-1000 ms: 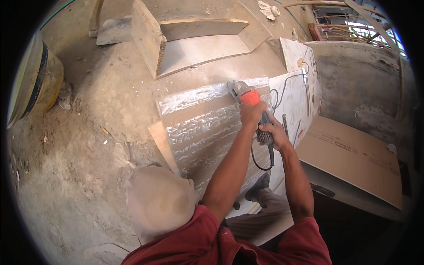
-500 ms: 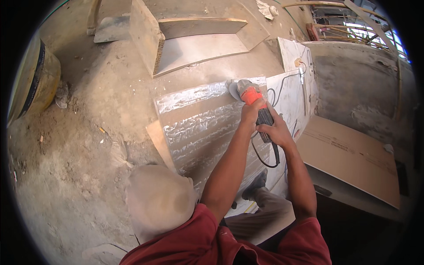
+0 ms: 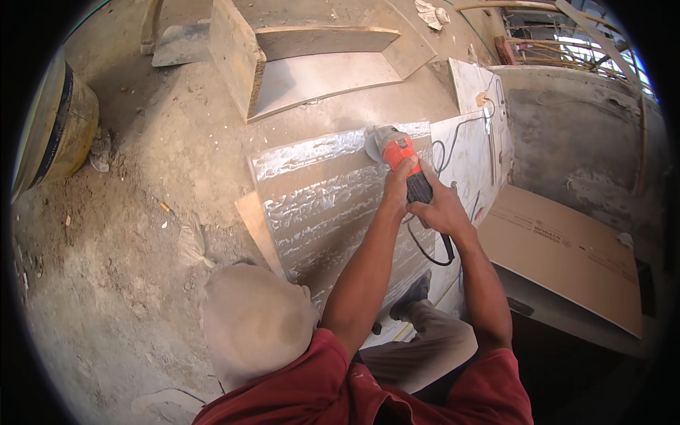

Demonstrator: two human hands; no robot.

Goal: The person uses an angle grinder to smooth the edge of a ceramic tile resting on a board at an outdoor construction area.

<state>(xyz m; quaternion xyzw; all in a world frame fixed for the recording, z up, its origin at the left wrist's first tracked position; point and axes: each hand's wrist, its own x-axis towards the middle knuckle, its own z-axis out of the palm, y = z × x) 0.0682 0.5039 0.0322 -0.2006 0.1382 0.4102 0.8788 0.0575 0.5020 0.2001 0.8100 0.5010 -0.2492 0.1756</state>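
Note:
Both my hands are wrapped round an angle grinder (image 3: pixel 400 150) with a red body, a grey head and a black rear handle. My left hand (image 3: pixel 399 185) grips it just behind the red part. My right hand (image 3: pixel 445 210) closes on the handle from the right, and a black cord loops from its end. The round disc (image 3: pixel 371 147) at the grinder's head is over the far edge of a panel (image 3: pixel 333 173) streaked with shiny silver bands; whether it touches the panel I cannot tell. A boot (image 3: pixel 412 296) shows near the panel's near right side.
Ahead stands an open frame of wooden boards (image 3: pixel 326 42). A large dirty yellow bucket (image 3: pixel 71 127) is at the left on dusty ground. Pale marble-like slabs (image 3: pixel 464 149) with a thin cable lie to the right, beside a flat brown cardboard sheet (image 3: pixel 559 258) and a grey wall (image 3: pixel 574 120).
The grinder and both hands have shifted only slightly along the panel's far edge. The cord's lower loop has swung a little right. The whole view has moved marginally.

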